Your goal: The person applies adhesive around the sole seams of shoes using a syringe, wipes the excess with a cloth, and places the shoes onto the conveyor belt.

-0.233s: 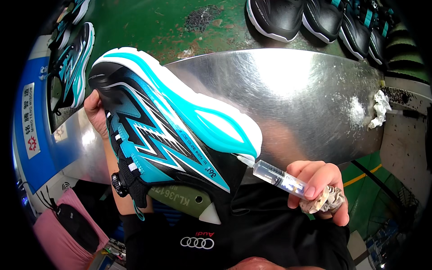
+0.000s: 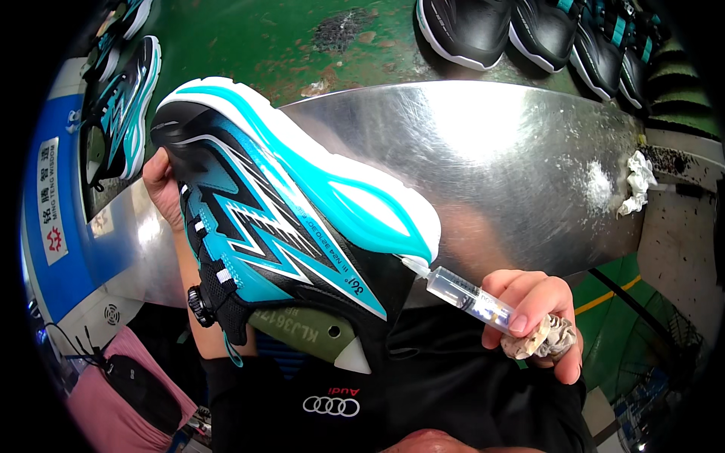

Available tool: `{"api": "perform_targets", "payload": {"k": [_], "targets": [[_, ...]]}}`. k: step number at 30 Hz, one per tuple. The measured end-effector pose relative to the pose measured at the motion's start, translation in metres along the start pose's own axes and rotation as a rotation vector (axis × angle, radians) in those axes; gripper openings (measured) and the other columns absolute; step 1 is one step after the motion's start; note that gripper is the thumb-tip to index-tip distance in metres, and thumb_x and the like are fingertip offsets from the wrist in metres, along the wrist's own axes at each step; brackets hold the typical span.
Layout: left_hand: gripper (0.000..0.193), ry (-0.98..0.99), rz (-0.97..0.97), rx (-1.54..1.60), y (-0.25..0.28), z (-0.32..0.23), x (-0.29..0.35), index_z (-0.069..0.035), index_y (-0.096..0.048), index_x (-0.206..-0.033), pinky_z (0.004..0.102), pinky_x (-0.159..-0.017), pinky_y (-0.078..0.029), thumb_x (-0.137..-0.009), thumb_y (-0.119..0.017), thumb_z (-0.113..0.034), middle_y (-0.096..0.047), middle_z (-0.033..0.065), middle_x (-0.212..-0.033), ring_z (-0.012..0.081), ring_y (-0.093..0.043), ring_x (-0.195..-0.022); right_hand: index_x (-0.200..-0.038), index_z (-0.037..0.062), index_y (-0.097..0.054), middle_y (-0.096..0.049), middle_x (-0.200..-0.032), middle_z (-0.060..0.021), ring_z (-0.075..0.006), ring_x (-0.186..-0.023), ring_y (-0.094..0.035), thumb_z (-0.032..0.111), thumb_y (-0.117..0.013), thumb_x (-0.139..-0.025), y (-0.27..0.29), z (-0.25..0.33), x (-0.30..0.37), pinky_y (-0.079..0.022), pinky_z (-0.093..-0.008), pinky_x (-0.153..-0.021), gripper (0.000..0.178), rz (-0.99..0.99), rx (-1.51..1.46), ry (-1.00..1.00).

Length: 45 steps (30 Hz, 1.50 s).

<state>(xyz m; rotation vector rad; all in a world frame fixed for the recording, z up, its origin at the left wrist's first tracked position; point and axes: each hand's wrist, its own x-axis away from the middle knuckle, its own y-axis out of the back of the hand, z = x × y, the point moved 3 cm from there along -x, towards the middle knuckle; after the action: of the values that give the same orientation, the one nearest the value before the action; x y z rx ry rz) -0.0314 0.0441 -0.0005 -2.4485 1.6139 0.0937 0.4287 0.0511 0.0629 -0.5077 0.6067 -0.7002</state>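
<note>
A teal, black and white sports shoe (image 2: 279, 211) is held on its side above a shiny metal table (image 2: 498, 158), its white sole turned up and away. My left hand (image 2: 162, 185) grips it from behind at the toe end, mostly hidden by the shoe. A green last (image 2: 310, 332) sticks out of the shoe's opening. My right hand (image 2: 532, 317) holds a clear syringe (image 2: 461, 294) and a crumpled rag (image 2: 540, 338). The syringe's tip touches the heel edge of the sole.
Black and teal shoes (image 2: 544, 30) line the green surface at the far side. More teal shoes (image 2: 124, 98) lie at the far left. A crumpled white cloth (image 2: 637, 181) sits at the table's right edge beside white residue (image 2: 596, 185). A blue panel (image 2: 57, 219) stands at left.
The syringe's tip has moved slightly in against the heel edge of the sole. The shoe stays where it was.
</note>
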Motion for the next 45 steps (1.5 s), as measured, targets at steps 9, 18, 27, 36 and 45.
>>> {"api": "perform_targets", "payload": {"k": [9, 18, 27, 36, 45], "targets": [[0.019, 0.276, -0.148, 0.502, -0.038, 0.005, -0.005, 0.001, -0.062, -0.099, 0.0323, -0.084, -0.053, -0.087, -0.054, -0.011, -0.064, 0.0113, -0.102, 0.0185, -0.061, -0.093, -0.103, -0.0021, -0.062, -0.066, -0.081, -0.0126, -0.0202, -0.066, -0.057, 0.053, -0.074, -0.069, 0.001, 0.012, -0.005, -0.038, -0.0297, -0.058, 0.066, -0.015, 0.05, 0.036], [0.038, 0.407, -0.094, 0.615, -0.095, -0.019, -0.002, 0.004, -0.061, -0.104, 0.0385, -0.085, -0.052, -0.077, -0.059, -0.023, -0.066, 0.0154, -0.102, 0.0253, -0.064, -0.09, -0.104, 0.0142, -0.05, -0.056, -0.078, -0.0056, -0.0174, -0.073, -0.047, 0.055, -0.073, -0.07, 0.011, 0.074, 0.029, -0.032, -0.0309, -0.066, 0.058, -0.186, 0.122, 0.163], [0.035, 0.31, -0.075, 0.476, -0.11, -0.047, 0.04, 0.003, -0.056, -0.11, 0.0372, -0.086, -0.05, -0.078, -0.058, -0.012, -0.064, 0.0139, -0.103, 0.0236, -0.063, -0.092, -0.116, 0.0013, -0.044, -0.047, -0.083, -0.0087, -0.0179, -0.078, -0.041, 0.055, -0.067, -0.072, 0.068, 0.075, 0.076, -0.031, -0.03, -0.07, 0.073, -0.481, 0.494, 0.215], [0.037, 0.746, -0.065, 0.398, -0.067, -0.053, 0.179, 0.0, -0.052, -0.112, 0.0355, -0.077, -0.053, -0.079, -0.064, -0.012, -0.062, 0.0091, -0.103, 0.0193, -0.063, -0.09, -0.129, -0.0067, -0.037, -0.048, -0.116, -0.0119, -0.0198, -0.099, -0.05, 0.044, -0.061, -0.082, 0.109, 0.006, 0.087, -0.041, -0.0308, -0.09, 0.074, -0.427, 0.633, 0.088], [0.066, 0.787, -0.012, 0.758, -0.157, -0.045, 0.187, 0.006, -0.036, -0.129, 0.0384, -0.101, -0.04, -0.07, -0.064, -0.004, -0.052, 0.0168, -0.124, 0.0261, -0.053, -0.115, -0.111, -0.0037, -0.054, -0.054, -0.105, -0.0102, -0.0204, -0.091, -0.053, 0.038, -0.066, -0.068, 0.072, 0.037, 0.065, -0.042, -0.0302, -0.083, 0.061, -0.382, 1.209, -0.144]]}}
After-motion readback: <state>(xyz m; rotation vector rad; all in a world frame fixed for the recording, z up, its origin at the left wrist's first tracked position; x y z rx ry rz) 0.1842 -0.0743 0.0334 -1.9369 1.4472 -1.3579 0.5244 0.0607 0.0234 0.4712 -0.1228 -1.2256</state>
